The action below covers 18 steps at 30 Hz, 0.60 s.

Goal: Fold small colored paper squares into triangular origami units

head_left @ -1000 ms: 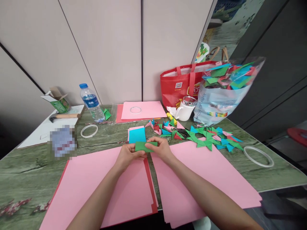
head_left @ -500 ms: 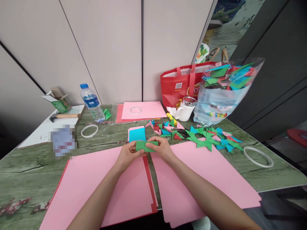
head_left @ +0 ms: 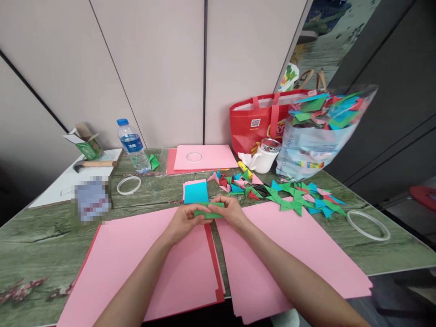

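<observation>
A folded green paper [head_left: 214, 213] is held between both hands, above the gap between two stacks of pink paper. My left hand [head_left: 185, 221] is closed on its left end, with the thumb low on the near side. The right end is pinched by my right hand [head_left: 230, 211], whose thumb lies across the paper. Just behind the hands lies a small pile of squares with a blue paper square [head_left: 195, 193] on top. Under my forearms are the left pink stack [head_left: 136, 263], edged with red, and the right pink stack [head_left: 286, 245].
Folded paper pieces [head_left: 293, 200] lie to the right, beside a white ring [head_left: 368, 225]. Behind them stand a white mug [head_left: 265, 159], a filled plastic bag [head_left: 306, 145] and a red bag [head_left: 245, 127]. A water bottle [head_left: 133, 147] and a hammer [head_left: 95, 164] are at back left.
The green paper looks narrower, and my left fingers have come over its upper left edge. The whole view has shifted slightly; objects on the table stay where they were.
</observation>
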Available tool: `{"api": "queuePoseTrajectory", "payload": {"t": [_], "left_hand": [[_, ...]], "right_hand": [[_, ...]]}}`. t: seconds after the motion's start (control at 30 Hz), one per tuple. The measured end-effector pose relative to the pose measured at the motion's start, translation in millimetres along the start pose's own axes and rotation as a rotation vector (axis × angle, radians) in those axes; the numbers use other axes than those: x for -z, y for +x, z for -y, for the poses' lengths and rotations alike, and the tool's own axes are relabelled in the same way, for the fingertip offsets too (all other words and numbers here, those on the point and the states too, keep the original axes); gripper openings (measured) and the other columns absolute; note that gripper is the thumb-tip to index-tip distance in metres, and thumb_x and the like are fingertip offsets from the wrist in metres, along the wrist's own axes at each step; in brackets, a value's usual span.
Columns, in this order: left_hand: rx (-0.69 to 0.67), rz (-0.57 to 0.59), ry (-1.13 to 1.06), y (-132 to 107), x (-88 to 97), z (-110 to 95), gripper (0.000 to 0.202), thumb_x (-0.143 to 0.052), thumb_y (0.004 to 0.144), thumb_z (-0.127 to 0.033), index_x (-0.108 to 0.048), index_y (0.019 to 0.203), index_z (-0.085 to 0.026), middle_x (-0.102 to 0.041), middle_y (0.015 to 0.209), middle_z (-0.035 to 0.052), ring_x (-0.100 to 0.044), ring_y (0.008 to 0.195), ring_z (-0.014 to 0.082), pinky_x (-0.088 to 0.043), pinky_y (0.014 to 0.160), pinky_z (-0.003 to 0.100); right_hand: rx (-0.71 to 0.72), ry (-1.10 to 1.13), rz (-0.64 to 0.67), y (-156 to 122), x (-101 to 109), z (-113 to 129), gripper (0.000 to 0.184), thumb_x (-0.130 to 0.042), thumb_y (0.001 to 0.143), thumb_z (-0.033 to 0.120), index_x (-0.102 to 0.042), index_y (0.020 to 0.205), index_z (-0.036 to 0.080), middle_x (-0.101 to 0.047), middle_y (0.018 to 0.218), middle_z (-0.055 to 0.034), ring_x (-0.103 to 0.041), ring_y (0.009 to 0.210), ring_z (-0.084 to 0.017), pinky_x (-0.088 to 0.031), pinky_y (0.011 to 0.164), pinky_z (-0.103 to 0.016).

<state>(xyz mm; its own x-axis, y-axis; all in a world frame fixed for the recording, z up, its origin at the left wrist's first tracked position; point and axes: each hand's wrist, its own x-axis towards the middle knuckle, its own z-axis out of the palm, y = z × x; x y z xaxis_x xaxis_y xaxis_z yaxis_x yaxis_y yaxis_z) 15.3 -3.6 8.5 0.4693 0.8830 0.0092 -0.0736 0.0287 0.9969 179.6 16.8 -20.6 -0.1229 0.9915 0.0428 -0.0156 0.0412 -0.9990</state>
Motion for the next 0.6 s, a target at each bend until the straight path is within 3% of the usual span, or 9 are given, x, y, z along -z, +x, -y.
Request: {"api": "queuePoseTrajectory", "payload": {"t": [0.17,0.27,0.37,0.6], "left_hand": [[-0.001,-0.129,0.027,2,-1.5,2,0.019,-0.063,0.066,-0.030,-0.069,0.081,-0.018,-0.067,0.094,0.0048,-0.062,0.090,0.0233,-0.050,0.081,0.039],[-0.043,-0.215,0.076,4,-0.4,2,0.015,-0.062,0.067,-0.029,-0.068,0.075,-0.018,-0.068,0.083,0.0031,-0.063,0.081,0.0209,-0.050,0.079,0.036],[-0.076,-0.290,0.205,5,1.6,4,0.010,-0.063,0.066,-0.026,-0.068,0.071,-0.019,-0.066,0.078,0.0021,-0.062,0.074,0.0183,-0.051,0.070,0.030],[-0.072,-0.312,0.256,6,-1.1,13,0.012,-0.061,0.068,-0.024,-0.068,0.075,-0.018,-0.068,0.080,0.0034,-0.062,0.071,0.0182,-0.050,0.066,0.028]], "right_hand": [[0.165,-0.156,-0.064,-3,-4,1,0.019,-0.062,0.067,0.034,-0.062,0.079,0.018,-0.063,0.080,-0.0026,-0.056,0.075,-0.017,-0.044,0.067,-0.028],[0.104,-0.047,0.044,-3,-4,2,0.033,-0.061,0.068,0.033,-0.056,0.098,0.021,-0.061,0.086,-0.0025,-0.058,0.072,-0.016,-0.048,0.062,-0.028],[0.073,-0.007,0.141,-3,-4,0,0.050,-0.067,0.060,0.026,-0.050,0.107,0.023,-0.060,0.083,-0.0007,-0.058,0.069,-0.016,-0.049,0.061,-0.028],[0.085,-0.075,-0.015,-3,-9,-11,0.051,-0.063,0.056,0.017,-0.048,0.105,0.020,-0.059,0.088,-0.0019,-0.058,0.069,-0.015,-0.048,0.056,-0.025]]}}
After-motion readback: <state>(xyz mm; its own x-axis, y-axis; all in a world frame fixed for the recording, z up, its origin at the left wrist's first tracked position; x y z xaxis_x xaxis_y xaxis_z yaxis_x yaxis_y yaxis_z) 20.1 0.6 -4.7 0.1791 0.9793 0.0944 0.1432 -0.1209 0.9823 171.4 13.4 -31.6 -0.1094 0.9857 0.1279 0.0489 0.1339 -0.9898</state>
